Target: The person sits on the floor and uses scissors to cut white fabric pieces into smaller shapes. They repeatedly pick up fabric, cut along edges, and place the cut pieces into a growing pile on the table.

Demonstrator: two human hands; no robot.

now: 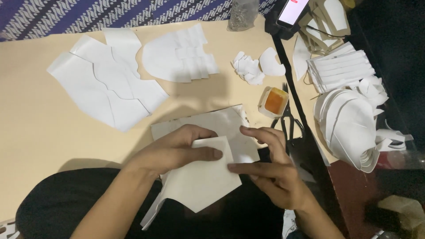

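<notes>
My left hand [177,148] presses down on a cream-white cut piece of sheet material [201,179], thumb across its upper edge. My right hand [270,168] pinches the same piece at its right edge, forefinger and thumb closed on it. The piece lies over a larger grey-white sheet [230,124] at the table's near edge and partly over my dark lap.
Flat white cut pieces [104,86] and a fanned stack [177,55] lie on the tan table. Small scraps [248,68], an open tub of orange paste [274,101], black scissors [290,126], a phone [292,11], and stacked white pieces [349,124] sit to the right.
</notes>
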